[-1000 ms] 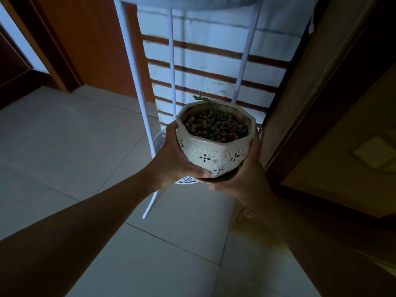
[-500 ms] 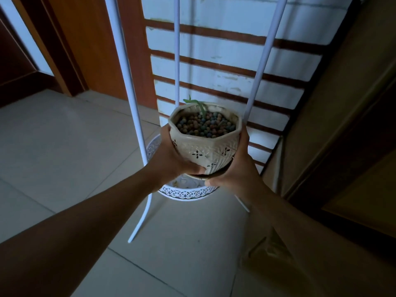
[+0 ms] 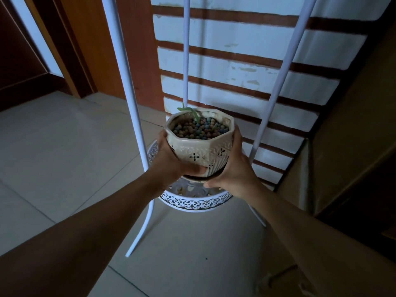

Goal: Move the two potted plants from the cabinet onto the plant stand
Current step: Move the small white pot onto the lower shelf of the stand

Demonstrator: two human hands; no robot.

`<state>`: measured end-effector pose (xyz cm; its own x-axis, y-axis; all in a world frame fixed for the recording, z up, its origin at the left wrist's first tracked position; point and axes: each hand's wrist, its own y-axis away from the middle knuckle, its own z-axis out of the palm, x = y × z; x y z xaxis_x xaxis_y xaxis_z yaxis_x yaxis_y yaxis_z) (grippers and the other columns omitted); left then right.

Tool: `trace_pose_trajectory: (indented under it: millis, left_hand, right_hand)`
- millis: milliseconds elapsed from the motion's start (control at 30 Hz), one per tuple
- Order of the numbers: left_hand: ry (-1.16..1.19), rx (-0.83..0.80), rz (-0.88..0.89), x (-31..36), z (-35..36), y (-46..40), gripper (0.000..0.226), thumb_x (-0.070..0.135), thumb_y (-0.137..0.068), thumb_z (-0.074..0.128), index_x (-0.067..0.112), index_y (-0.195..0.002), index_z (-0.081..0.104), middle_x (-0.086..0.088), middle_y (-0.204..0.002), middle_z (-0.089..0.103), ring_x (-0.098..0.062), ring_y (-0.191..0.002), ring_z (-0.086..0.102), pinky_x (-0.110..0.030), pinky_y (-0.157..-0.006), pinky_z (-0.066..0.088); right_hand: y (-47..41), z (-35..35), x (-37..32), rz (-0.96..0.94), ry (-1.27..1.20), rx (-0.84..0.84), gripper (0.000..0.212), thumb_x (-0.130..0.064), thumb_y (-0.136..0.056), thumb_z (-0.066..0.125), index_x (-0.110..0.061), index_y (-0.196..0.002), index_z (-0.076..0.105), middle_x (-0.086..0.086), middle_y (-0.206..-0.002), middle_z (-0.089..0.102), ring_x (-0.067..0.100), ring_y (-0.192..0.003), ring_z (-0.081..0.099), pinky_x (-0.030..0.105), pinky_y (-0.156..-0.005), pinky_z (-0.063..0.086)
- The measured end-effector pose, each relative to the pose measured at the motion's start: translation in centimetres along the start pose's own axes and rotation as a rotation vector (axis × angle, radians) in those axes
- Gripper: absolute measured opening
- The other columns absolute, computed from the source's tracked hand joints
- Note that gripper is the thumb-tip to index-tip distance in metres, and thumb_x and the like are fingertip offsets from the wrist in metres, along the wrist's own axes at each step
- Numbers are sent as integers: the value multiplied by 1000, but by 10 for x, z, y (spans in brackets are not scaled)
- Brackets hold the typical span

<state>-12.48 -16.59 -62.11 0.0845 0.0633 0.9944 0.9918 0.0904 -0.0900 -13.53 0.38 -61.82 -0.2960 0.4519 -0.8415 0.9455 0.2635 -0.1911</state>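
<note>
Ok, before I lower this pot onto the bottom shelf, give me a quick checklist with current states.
1. Grip: left hand and right hand both clasp the pot: ok.
2. Pot upright, pebbles level: ok.
3. Pot over the shelf: ok.
4. Shelf surface free: visible part bare, rest hidden by pot: cannot tell.
5. Clearance from stand legs: ok.
6. Pot touching shelf yet: cannot tell.
</note>
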Motion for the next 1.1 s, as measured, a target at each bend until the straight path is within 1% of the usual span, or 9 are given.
trace_pose_trajectory:
  millis: [133, 267, 333, 433, 667, 800, 900, 1000, 1100]
  left_hand:
    - [-33, 52, -17, -12, -3, -3, 104, 9, -29, 84, 39, -114, 32, 17, -102, 57, 0, -96, 57, -16, -59, 54]
    - [8, 25, -9, -19, -4, -8, 96, -5, -38, 84, 39, -106, 33, 14, -101, 56, 13, -83, 61, -16, -52, 53]
    - [-4, 11, 5, -20, -4, -10, 95, -6, -40, 85, 37, -107, 33, 14, -103, 55, 14, -84, 60, -14, -51, 52]
    - [-32, 14, 8, -20, -5, -11, 97, 2, -38, 86, 35, -110, 30, 18, -104, 52, 2, -92, 57, -11, -53, 51]
    - [-112, 10, 13, -26, -5, -14, 91, 14, -34, 84, 50, -99, 31, 27, -101, 50, 8, -95, 51, -10, -58, 51]
    - [-187, -14, 29, -31, -7, -17, 97, 7, -38, 86, 66, -93, 32, 38, -94, 55, 22, -90, 51, -7, -60, 50]
    - [-196, -5, 31, -32, -8, -19, 95, 4, -41, 87, 56, -98, 32, 30, -97, 52, 13, -93, 52, -11, -62, 51]
    - [-206, -10, 42, -34, -7, -18, 92, 1, -43, 86, 53, -99, 33, 29, -99, 49, 23, -89, 50, -7, -59, 49]
    - [-233, 15, 51, -35, -6, -16, 98, 4, -43, 85, 43, -112, 29, 29, -101, 48, 20, -90, 50, -5, -60, 48]
  right_hand:
    - [-7, 11, 10, 7, 71, 13, 150, -23, -37, 91, -37, -143, -15, -1, -146, 36, 13, -127, 39, 35, -92, 52]
    - [-11, 19, 12, -8, 171, 52, 147, -46, -39, 90, -30, -145, -10, -1, -148, 38, 14, -130, 43, 27, -98, 41]
    - [-12, 21, 13, -3, 227, 78, 146, -51, -39, 88, -28, -145, -9, -3, -146, 41, 16, -130, 43, 31, -102, 38]
    - [-12, 24, 15, 21, 306, 92, 144, -52, -41, 86, -26, -146, -10, -2, -147, 40, 21, -131, 44, 51, -103, 39]
    - [-16, 30, 21, 72, 425, 86, 138, -47, -48, 85, -21, -144, -11, 4, -144, 45, 27, -126, 49, 53, -98, 43]
    - [-17, 30, 23, 57, 427, 92, 134, -47, -46, 85, -24, -141, -7, 4, -142, 46, 26, -122, 51, 39, -92, 48]
    - [-19, 29, 24, 45, 442, 98, 132, -48, -46, 85, -28, -139, -7, 6, -140, 48, 27, -120, 53, 37, -87, 48]
    - [-19, 30, 27, 43, 466, 113, 129, -49, -48, 84, -30, -137, -6, 5, -140, 48, 27, -118, 54, 36, -85, 47]
    - [-17, 31, 27, 57, 483, 99, 128, -49, -52, 83, -27, -139, -9, 5, -143, 45, 26, -121, 52, 37, -88, 47]
